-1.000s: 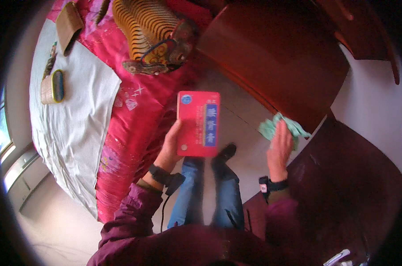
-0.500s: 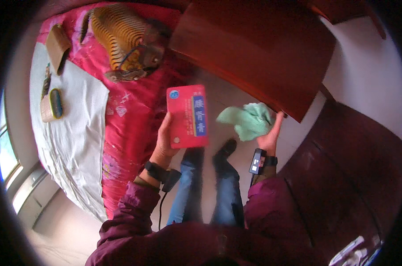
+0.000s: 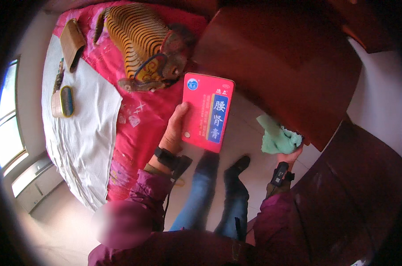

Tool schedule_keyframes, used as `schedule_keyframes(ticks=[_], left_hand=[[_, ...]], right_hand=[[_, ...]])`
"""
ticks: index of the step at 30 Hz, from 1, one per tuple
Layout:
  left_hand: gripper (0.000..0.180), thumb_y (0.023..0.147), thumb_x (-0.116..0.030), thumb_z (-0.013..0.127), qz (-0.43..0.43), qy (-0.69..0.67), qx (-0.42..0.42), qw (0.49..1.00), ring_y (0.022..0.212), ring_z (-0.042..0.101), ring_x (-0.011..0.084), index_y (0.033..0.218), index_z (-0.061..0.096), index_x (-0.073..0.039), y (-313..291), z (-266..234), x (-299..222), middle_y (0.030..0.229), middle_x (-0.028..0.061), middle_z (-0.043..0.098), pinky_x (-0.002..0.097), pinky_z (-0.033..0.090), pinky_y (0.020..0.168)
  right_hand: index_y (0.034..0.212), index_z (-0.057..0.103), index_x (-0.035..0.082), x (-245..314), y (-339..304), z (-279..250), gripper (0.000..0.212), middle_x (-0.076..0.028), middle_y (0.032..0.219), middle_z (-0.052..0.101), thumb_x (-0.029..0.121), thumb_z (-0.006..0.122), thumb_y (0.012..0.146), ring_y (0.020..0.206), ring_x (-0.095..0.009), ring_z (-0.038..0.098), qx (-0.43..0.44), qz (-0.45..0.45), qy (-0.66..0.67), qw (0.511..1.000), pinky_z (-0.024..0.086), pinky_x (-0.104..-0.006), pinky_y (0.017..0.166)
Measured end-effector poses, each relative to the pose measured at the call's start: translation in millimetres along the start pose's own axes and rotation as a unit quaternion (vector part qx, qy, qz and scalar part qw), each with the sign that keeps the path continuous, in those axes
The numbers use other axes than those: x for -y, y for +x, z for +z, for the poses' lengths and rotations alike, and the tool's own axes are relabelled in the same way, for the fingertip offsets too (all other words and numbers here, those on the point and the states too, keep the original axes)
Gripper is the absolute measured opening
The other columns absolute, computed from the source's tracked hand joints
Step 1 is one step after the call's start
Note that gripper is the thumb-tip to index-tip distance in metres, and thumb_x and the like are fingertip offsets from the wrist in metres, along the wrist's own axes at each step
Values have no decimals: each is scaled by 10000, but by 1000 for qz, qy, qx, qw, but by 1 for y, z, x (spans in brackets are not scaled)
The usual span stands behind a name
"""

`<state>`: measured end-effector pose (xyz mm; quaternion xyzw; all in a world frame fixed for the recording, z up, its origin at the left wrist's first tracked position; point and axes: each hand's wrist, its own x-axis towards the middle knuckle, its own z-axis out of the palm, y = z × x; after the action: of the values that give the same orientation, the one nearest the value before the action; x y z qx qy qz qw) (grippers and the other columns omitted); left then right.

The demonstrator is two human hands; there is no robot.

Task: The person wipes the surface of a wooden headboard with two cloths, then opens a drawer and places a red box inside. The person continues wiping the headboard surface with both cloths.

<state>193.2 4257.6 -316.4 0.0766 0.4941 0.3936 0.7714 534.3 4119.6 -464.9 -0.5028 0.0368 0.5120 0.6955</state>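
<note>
Red box: still gripped in my left hand. Pale green cloth: held in my right hand, now gathered into a compacter wad, apart from the box.

L hand part-hidden bhnd red box; R hand, bhnd cloth.

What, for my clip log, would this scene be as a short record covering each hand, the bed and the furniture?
Left hand: holds a red box by its left edge, printed face showing
Right hand: holds a bunched green cloth
Wrists: black strapped device on each
Bed: pink-red cover, white sheet, striped item
Furniture: glossy red-brown wooden piece, upper right
Legs: blue trousers, dark shoes
</note>
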Motion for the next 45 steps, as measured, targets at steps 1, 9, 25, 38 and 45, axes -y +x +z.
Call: schedule_keyframes(ticks=[1, 9, 25, 38, 45], left_hand=[[585, 873, -473, 588, -19, 5, -51, 999, 983, 636, 225, 1246, 514, -28, 4, 9, -4, 1129, 127, 640, 360, 520, 857], [518, 892, -423, 560, 31, 88, 47, 995, 941, 652, 206, 1226, 518, -30, 53, 3, -10, 1089, 106, 642, 335, 542, 803], [465, 955, -375, 495, 116, 133, -35, 984, 1002, 640, 215, 1243, 514, -11, -21, -18, 4, 1138, 116, 638, 338, 537, 853], [338, 986, -333, 499, -168, 141, 209, 953, 680, 568, 98, 1073, 586, -18, -9, 79, 29, 842, 29, 635, 218, 455, 564], [251, 988, -160, 470, 132, 467, 254, 836, 958, 590, 184, 1136, 564, 20, 21, 104, 71, 1068, 105, 618, 285, 493, 817]], right_hand=[[1277, 511, 97, 1, 3, -3, 517, -76, 1275, 551, 465, 477, 914, 1151, -272, 535, -8, -44, -130, 990, 401, -464, 1015], [1326, 468, 125, -23, 2, -5, 612, -45, 1295, 529, 558, 484, 894, 1192, -264, 493, 12, 55, 109, 992, 389, -445, 1013], [1255, 514, 103, -48, -74, -11, 550, -34, 1251, 539, 506, 517, 880, 1167, -218, 502, -29, 100, 128, 986, 420, -409, 993], [1248, 535, 76, -11, -80, 7, 531, -70, 1197, 586, 474, 464, 904, 1081, -243, 561, -51, 141, 133, 980, 448, -413, 940], [1215, 556, 81, 14, -83, 9, 491, -90, 1175, 604, 464, 476, 919, 1074, -256, 576, -2, 185, 201, 962, 472, -433, 927]])
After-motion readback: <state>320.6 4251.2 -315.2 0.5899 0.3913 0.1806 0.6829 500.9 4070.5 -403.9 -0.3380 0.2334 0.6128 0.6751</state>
